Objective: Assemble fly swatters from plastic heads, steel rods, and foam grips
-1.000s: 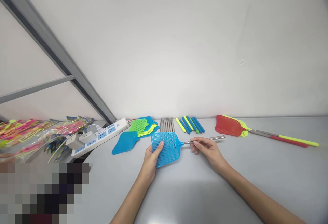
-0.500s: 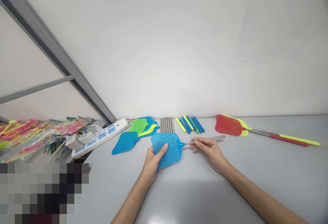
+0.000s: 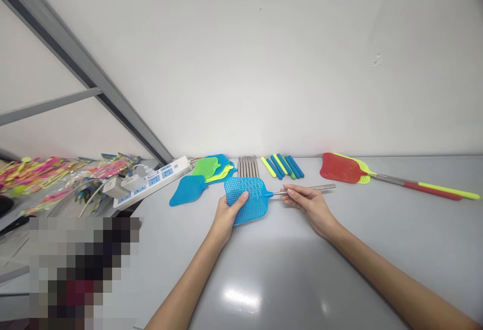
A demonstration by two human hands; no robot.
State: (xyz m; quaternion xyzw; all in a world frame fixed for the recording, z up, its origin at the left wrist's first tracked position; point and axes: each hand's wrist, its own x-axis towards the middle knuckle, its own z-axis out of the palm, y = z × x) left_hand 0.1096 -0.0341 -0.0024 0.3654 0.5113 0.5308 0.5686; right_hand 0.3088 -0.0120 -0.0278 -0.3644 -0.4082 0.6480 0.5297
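My left hand [image 3: 227,214] grips a blue perforated fly swatter head [image 3: 253,201] by its left edge, thumb on top. A metal rod [image 3: 320,187] joins the head's narrow neck at the right. My right hand [image 3: 307,208] pinches this rod near the neck, between thumb and fingers. Both are held above the grey table. Just behind lie several loose metal rods [image 3: 248,167] in a row, and beside them several blue and yellow-green handle sleeves [image 3: 283,166]. Loose swatter heads, among them a green one [image 3: 206,167] and a blue one [image 3: 187,190], lie to the left.
At the right, a red fly swatter [image 3: 341,169] overlaps a yellow one [image 3: 445,190], both with long handles. A white power strip [image 3: 154,181] with plugged-in chargers runs along the left. Bagged colourful items [image 3: 56,179] lie beyond it. A wall backs the grey table [image 3: 302,279].
The view has tilted down, so everything sits higher in the picture. My hands keep the same hold on the swatter head and rod.
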